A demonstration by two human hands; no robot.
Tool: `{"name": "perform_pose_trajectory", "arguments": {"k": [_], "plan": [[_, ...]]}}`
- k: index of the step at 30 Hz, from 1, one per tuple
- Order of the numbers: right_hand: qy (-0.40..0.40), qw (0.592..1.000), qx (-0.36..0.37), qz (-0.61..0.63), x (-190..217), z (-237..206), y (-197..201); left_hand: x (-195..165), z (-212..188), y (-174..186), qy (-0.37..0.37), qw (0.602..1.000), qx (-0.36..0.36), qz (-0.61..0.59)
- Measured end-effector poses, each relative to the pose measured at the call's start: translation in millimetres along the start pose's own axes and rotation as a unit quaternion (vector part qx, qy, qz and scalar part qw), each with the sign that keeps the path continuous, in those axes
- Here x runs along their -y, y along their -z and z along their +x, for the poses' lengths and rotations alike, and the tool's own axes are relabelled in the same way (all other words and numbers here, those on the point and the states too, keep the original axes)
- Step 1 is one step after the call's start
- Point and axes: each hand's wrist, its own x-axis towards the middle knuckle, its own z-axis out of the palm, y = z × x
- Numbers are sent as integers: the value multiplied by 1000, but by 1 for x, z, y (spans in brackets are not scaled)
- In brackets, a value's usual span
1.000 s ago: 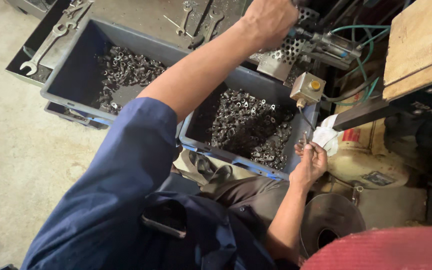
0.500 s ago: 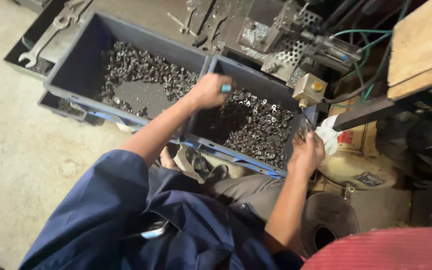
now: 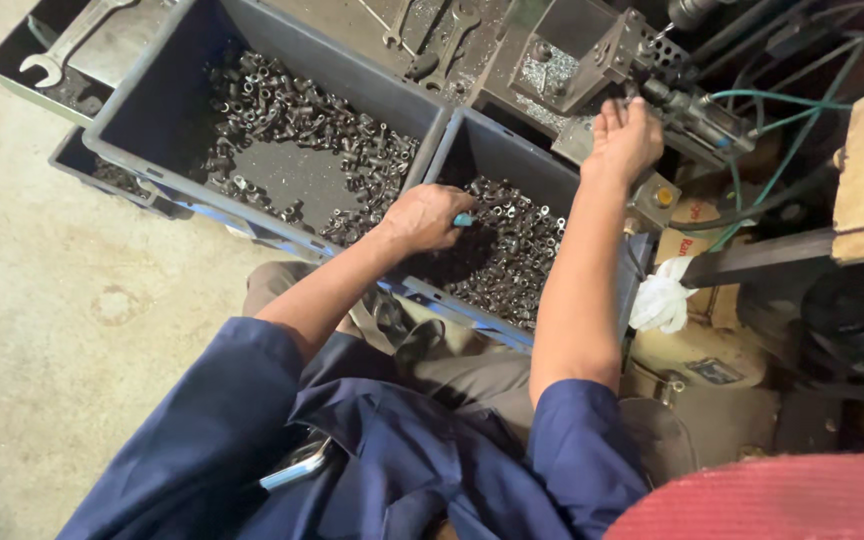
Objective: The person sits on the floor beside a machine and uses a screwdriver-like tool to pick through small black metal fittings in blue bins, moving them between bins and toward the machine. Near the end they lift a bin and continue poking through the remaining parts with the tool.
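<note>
Metal parts [image 3: 512, 250], small dark tubular bits, heaped in the rt-hand blue bin [image 3: 482, 150]. L to R now: spanner [image 3: 67, 45] in a shallow tray at 10 o'clock, then the bigger blue bin [image 3: 152, 110] w/ its own scatter of parts [image 3: 302, 130], then the left hand [image 3: 422, 215] down in the rt bin, fingers curled over the pile w/ a small blue-tipped item at the fingertips; can't tell if it's actually gripping a part. Pile lies right under and out toward 3 o'clock of that hand, so left is the nearer one by far. Parts point every which way, no common axis. Right hand [image 3: 624, 140] up at 1 o'clock on the machine fixture [image 3: 572, 70], fingers loosely spread, holding nothing I can see. White rag [image 3: 660, 300] at 3 o'clock
</note>
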Motion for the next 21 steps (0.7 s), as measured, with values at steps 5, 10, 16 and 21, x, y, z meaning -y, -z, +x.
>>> {"name": "perform_pose_trajectory", "arguments": {"k": [5, 10, 16, 21], "plan": [[-1, 1000, -17, 21, -1, 12, -12, 2, 3, 2, 2, 1000, -1, -17], [-3, 1000, 5, 29, -2, 10, -17, 3, 3, 1, -15, 1000, -15, -21], [0, 997, 10, 80, -2, 11, -20, 0, 2, 3, 19, 1000, -7, -21], [3, 997, -17, 77, -2, 12, -22, 1, 1, 4, 5, 1000, -11, -20]]}}
